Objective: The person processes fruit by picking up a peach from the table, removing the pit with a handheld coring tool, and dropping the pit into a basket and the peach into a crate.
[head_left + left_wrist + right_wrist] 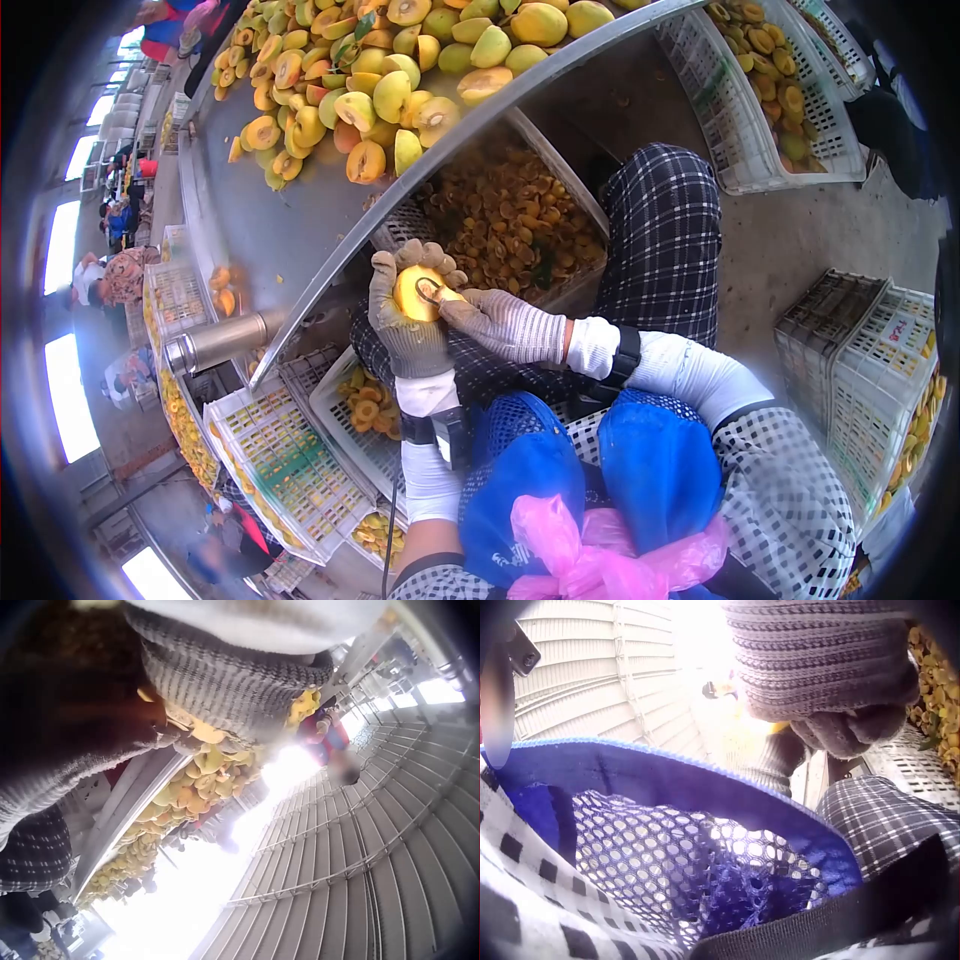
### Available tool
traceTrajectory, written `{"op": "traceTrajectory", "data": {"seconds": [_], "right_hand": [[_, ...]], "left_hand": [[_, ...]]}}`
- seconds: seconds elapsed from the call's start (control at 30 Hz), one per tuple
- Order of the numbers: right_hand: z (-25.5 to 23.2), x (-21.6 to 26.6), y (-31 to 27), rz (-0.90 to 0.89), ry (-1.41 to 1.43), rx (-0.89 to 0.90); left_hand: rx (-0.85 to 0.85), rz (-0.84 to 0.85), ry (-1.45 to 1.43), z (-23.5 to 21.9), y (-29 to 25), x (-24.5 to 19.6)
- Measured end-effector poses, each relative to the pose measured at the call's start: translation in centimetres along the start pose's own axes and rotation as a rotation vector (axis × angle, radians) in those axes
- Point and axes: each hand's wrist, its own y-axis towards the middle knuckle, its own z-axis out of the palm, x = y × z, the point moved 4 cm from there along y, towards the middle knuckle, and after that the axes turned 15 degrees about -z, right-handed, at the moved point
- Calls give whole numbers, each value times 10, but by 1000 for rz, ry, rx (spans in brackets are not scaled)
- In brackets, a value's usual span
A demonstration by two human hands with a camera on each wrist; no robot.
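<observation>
fruit half, yellow and rounded, sits cupped in my left hand, whose gloved fingers curl up round its far side, cut face turned toward me. my right hand comes in from the right at the same height, its fingers pinched on a small looped coring tool whose dark ring lies against the middle of the cut face, where the stone would sit. the fruit thus lies directly between the 2 hands, held above my lap and just below the edge of the metal table; the left hand is the nearer one, being wrapped around it, while the right touches it only through the tool. its long axis i cannot tell, since it looks near round from above. behind the hands a white crate holds brownish stones and scraps, and a heap of halved fruit covers the table top. both wrist views show mostly knitted glove and add nothing on the grip.
</observation>
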Motion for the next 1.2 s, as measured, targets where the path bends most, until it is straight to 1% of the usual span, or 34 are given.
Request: {"op": "traceTrajectory", "data": {"seconds": [0.03,0.1,0.13,0.17,0.23,0.27,0.3,0.37,0.4,0.43,0.47,0.5,0.53,0.6,0.63,0.67,0.7,0.73,0.77,0.8,0.83,0.87,0.9,0.93,0.97,1.0,1.03,1.07,1.1,1.13,1.17,1.2], "right_hand": [[4,-1,-1,-61,157,-68],[11,-11,0,-45,277,-69],[11,-4,-2,-89,297,-159],[11,-6,-2,-99,297,-163],[11,-14,-2,-40,357,-91],[9,-15,-3,-7,298,-83],[9,-16,-3,-7,299,-87],[11,-17,-4,7,298,-80],[9,-18,-6,11,301,-83],[5,-13,-7,22,289,-35],[4,-9,-7,30,278,12],[4,-7,-6,28,278,9],[3,-4,-5,45,280,-9],[-1,4,-6,68,286,-27],[-3,8,-9,298,396,3],[-2,7,-14,529,502,31],[0,1,-16,534,506,28],[-3,2,-9,269,403,-28],[-6,7,-4,4,294,-81],[-9,4,-2,-33,177,-39],[-14,8,0,-34,175,-38],[-18,11,2,-1,49,-26],[-20,12,2,33,-78,-8],[-22,4,2,67,-181,-1],[-21,7,1,64,-192,5],[-20,14,-1,44,-290,13],[-19,20,-3,23,-385,21],[-18,27,-4,-20,-416,4],[-13,23,-4,-28,-423,18],[-10,21,-4,-64,-162,-134],[-10,20,-5,-96,103,-284],[-10,16,-9,-21,63,-276]], "left_hand": [[1,1,1,1,-1,6],[-247,262,167,-1,-2,3],[-189,326,173,1,-3,1],[-180,331,179,2,-3,2],[-244,504,451,10,-9,-1],[-281,489,474,10,-9,-1],[-278,487,475,9,-10,-2],[-222,290,381,8,-7,-4],[-240,124,274,5,-6,-3],[-242,120,274,5,-7,-6],[-251,68,304,4,-7,-7],[-258,18,333,4,-5,-7],[-256,16,334,4,-3,-5],[-254,325,504,9,-5,-6],[-256,320,506,11,-3,-3],[-267,389,543,14,-2,-3],[-280,455,579,16,-2,-2],[-249,380,606,11,1,-2],[-248,378,605,6,5,-4],[-123,230,338,-1,11,0],[2,84,73,3,15,3],[-20,106,93,8,14,5],[-85,90,166,12,14,4],[-88,-42,262,2,11,1],[-85,-183,364,-9,10,-3],[-94,-242,357,-15,10,-4],[-96,-231,348,-20,10,-3],[-107,-221,209,-28,10,0],[-116,-208,69,-34,8,0],[-118,-193,62,-31,2,0],[-57,-84,-32,-26,-5,-1],[6,21,-124,-20,-13,-2]]}}
